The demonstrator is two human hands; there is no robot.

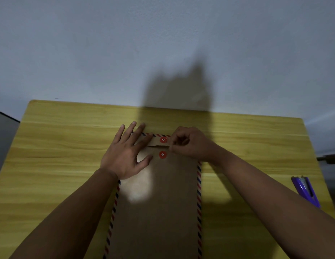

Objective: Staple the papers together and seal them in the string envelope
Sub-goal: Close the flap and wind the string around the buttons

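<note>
Brown string envelope (159, 202) lies flat on the yellow wood-grain worktop (60, 146), long axis running near to far, red-and-blue striped border along both long edges and across the far edge. Flap (153, 140) at the far end is folded down over the body. Two red discs at the closure: upper disc (163, 139) on the flap, lower disc (162, 154) on the body just nearer the camera, a small gap between them. Left hand (125, 156) released, fingers spread, palm flat on the left part of the envelope, fingertips reaching over the flap and onto the worktop beyond it. Right hand (191, 143) just right of the discs, fingers curled in, thumb and forefinger pinching the thin pale string (167, 143), which runs from the upper disc to the fingertips. Whether the string is wound around either disc cannot be told. Papers not visible. Purple stapler (306, 191) on the worktop at the right edge, well apart from the envelope. Lighting dim; bright patch on the envelope near the left wrist, hand shadows cast on the grey wall (163, 43) behind.
</note>
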